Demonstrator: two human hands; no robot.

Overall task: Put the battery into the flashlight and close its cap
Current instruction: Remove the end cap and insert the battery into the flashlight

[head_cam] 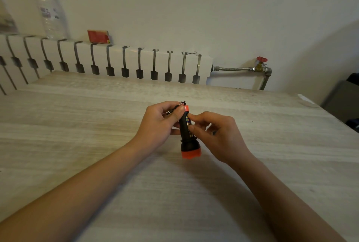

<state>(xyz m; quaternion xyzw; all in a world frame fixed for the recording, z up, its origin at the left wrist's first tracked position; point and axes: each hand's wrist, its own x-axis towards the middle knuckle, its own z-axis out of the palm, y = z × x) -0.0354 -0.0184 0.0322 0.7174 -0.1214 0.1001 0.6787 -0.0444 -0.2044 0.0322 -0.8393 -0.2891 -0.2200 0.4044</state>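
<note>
Orange plastic marks both ends of the black flashlight [187, 133], which is held just above the desk [77, 125] near its middle, wide orange head toward the near edge and the orange cap [185, 108] pointing toward the far edge and the radiator [108, 61]. The left hand [157, 125] has its fingers curled together around the cap end, thumb pressed against the cap, with a thin black cord [174, 108] bunched under the fingers. The right hand [217, 135] pinches the barrel between thumb and bent fingers, on a coloured label. The likely trouble is the cap: if it goes on crooked, or the cord gets caught under its edge, it may jam or sit loose, and a loose cap could let the battery slide out when the flashlight tips. The right hand's light pinch could also let the barrel turn along with the cap. Whether the cap is fully seated cannot be told, since the thumb covers the joint. The battery is not visible; presumably it is inside the barrel, though that is a guess. The label's print is too small to read, and the fingertips behind the barrel are hidden.
</note>
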